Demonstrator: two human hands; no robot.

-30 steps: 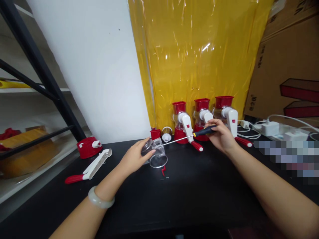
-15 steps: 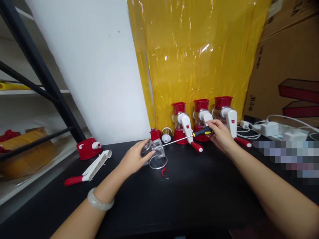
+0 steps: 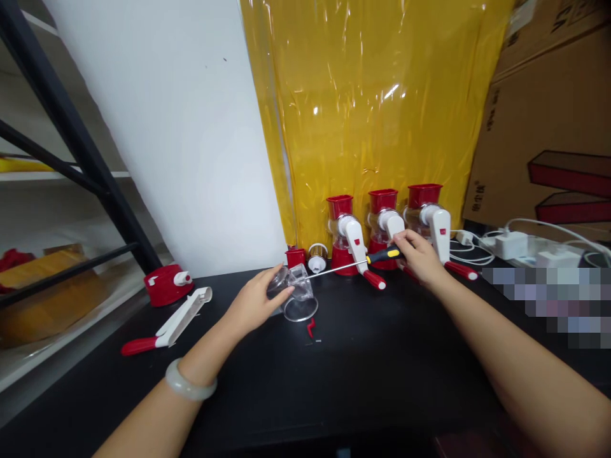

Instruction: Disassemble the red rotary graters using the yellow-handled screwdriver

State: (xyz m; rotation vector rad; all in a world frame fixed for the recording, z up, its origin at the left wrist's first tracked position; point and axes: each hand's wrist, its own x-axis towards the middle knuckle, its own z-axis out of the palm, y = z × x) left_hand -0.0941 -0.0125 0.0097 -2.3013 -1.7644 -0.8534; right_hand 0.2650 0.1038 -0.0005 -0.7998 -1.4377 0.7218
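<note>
My left hand [image 3: 258, 298] is closed on a clear plastic grater housing [image 3: 301, 308], which lies tilted on the black table. The thumb and fingers press its left side. In my right hand [image 3: 417, 254] is a screwdriver [image 3: 382, 256] with a black and yellow handle, gripped at the handle's end. Its long metal shaft points left, and the tip meets the clear housing, though the exact contact spot cannot be made out. Just in front of the housing lie a small red part [image 3: 311, 327] and a tiny screw [image 3: 318, 341].
Three red and white rotary graters [image 3: 353, 235] stand along the back. A drum blade [image 3: 317, 257] and a red piece [image 3: 296, 257] sit behind the housing. To the left are a red base [image 3: 168, 286] and a white crank handle [image 3: 179, 321]. White chargers [image 3: 510, 245] with cables lie right.
The whole view has shifted slightly. Both hands keep their hold, and the screwdriver stays against the clear housing with little visible movement.
</note>
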